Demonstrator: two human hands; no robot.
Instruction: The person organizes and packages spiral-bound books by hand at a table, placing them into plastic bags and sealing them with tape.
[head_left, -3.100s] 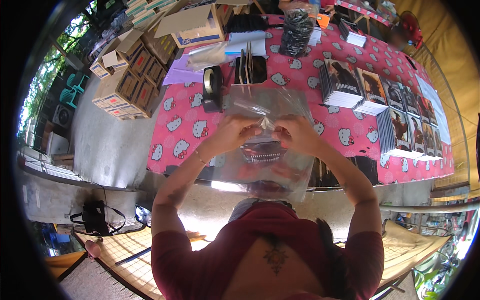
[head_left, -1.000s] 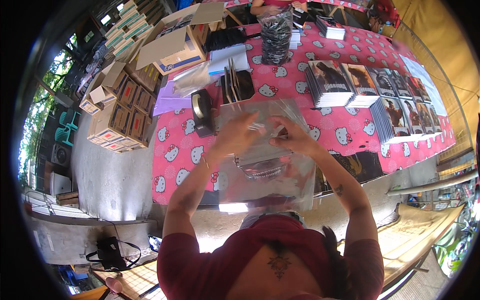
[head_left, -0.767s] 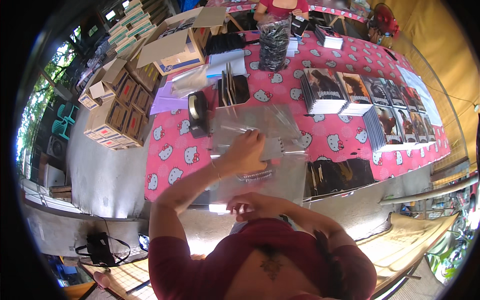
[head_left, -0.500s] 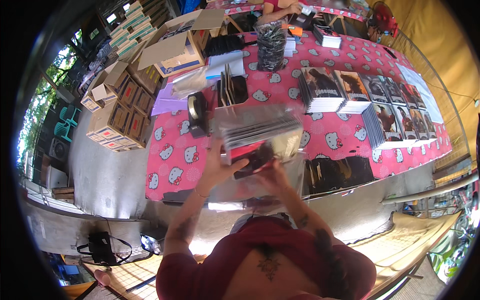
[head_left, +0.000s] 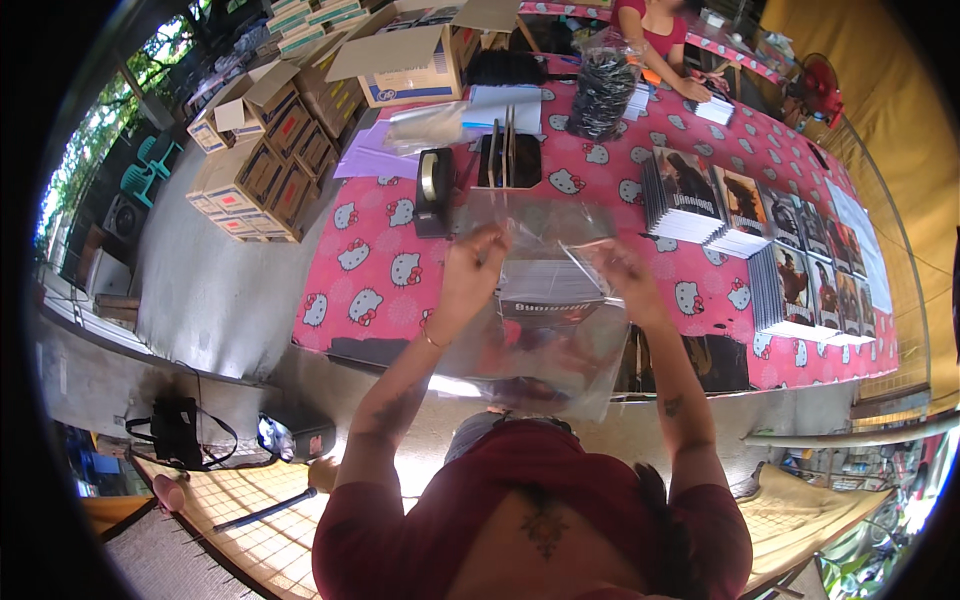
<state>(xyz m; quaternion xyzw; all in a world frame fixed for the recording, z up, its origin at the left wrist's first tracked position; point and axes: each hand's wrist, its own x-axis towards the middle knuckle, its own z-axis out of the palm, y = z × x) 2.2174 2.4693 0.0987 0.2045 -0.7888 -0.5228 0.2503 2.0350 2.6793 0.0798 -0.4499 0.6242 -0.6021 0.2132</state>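
Note:
At the table's near edge, a see-through plastic bag (head_left: 590, 355) lies around a stack of booklets (head_left: 550, 283), whose pale page edges face up. My left hand (head_left: 478, 262) is closed on the bag's upper left edge, with its fingertips pinched together. On the other side my right hand (head_left: 622, 270), slightly blurred, grips the upper right edge of the bag. The plastic stretches between the two hands above the booklets. A black tape dispenser (head_left: 433, 195) stands just beyond my left hand, beside a black holder (head_left: 512, 165) with upright boards in it.
Stacked booklets (head_left: 690, 195) fill the right of the pink patterned table (head_left: 375, 262). Far back stand a filled dark plastic bag (head_left: 603, 95) and an open carton (head_left: 410, 75). More cartons (head_left: 262, 185) are piled at left. A co-worker (head_left: 660, 35) handles booklets across the table.
My hands have gone from holding the booklet stack's sides to pinching the bag's upper edges, wider apart. The booklets sit lower, on the near edge. The whole view has shifted.

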